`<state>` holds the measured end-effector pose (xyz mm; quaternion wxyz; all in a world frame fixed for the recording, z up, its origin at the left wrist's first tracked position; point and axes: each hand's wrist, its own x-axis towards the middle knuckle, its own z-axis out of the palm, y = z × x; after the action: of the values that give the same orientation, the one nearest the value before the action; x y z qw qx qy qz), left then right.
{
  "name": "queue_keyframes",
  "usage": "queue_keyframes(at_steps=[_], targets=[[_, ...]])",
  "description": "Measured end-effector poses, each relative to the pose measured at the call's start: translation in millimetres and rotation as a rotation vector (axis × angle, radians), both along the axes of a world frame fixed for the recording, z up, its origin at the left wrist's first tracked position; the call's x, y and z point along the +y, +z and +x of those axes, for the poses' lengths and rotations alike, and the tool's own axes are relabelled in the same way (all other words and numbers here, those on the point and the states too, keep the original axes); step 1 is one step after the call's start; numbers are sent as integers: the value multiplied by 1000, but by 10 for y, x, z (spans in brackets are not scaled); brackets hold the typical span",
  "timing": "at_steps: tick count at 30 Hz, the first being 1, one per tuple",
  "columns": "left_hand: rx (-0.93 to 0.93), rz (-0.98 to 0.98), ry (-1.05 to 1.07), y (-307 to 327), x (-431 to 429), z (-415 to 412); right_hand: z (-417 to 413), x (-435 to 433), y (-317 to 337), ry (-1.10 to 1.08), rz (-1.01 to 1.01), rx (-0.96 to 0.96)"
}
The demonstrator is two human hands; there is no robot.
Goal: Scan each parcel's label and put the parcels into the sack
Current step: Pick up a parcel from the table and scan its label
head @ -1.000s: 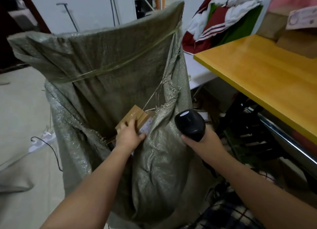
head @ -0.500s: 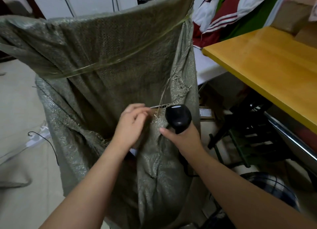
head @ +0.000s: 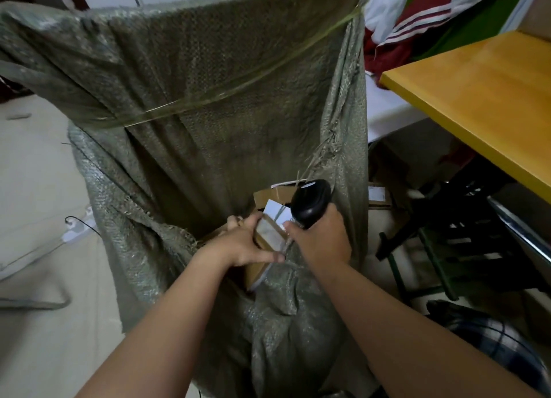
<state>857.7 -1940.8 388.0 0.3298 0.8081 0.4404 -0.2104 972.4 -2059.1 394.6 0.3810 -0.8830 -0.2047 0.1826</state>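
Parcel, a small brown cardboard box with a white label, sits at the near lip of the sack, at about 5 o'clock on the sack's open mouth. Its long axis runs from 7 o'clock up to 1 o'clock, with the label end pointing to 1 o'clock and the lower end dipping behind the sack's folded near wall. The left hand grips it from the 9 o'clock side: fingers curled over the upper edge, thumb pressed along the lower one.

At 3 o'clock from the parcel, the right hand is wrapped round the handle of a black scanner, whose head rises towards 12 o'clock just beside the label. More cardboard lies deeper inside the sack, at 12 o'clock from the held parcel. The yellow bench stands at 2 o'clock, well apart from the sack.
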Motion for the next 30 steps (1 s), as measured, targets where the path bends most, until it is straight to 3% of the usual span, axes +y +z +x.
queue_keyframes(at_steps=[5, 7, 10, 12, 14, 19, 23, 25, 28, 30], targets=[[-132, 116, -67, 93, -282, -58, 114, 134, 6, 140, -150, -164], [-268, 200, 86, 222, -306, -89, 211, 52, 15, 186, -158, -210], [-628, 433, 381, 405, -303, -108, 433, -357, 85, 211, -13, -112], [-751, 524, 415, 481, -313, -45, 623, -680, 209, 135, 102, -98], [-687, 548, 311, 528, -356, 78, 816, -1009, 382, 61, 145, -126], [-397, 621, -43, 491, -453, 298, 1008, -1661, 757, 96, 15, -223], [-143, 864, -156, 390, -448, 231, 981, -1796, 995, -51, 167, -288], [-39, 846, -227, 310, -511, 191, 975, -1805, 1029, -65, 147, -263], [-77, 800, -242, 314, -671, 262, 974, -1776, 1024, -48, 42, -246], [-212, 834, -277, 453, -790, 399, 936, -1781, 1049, -67, 111, -219]])
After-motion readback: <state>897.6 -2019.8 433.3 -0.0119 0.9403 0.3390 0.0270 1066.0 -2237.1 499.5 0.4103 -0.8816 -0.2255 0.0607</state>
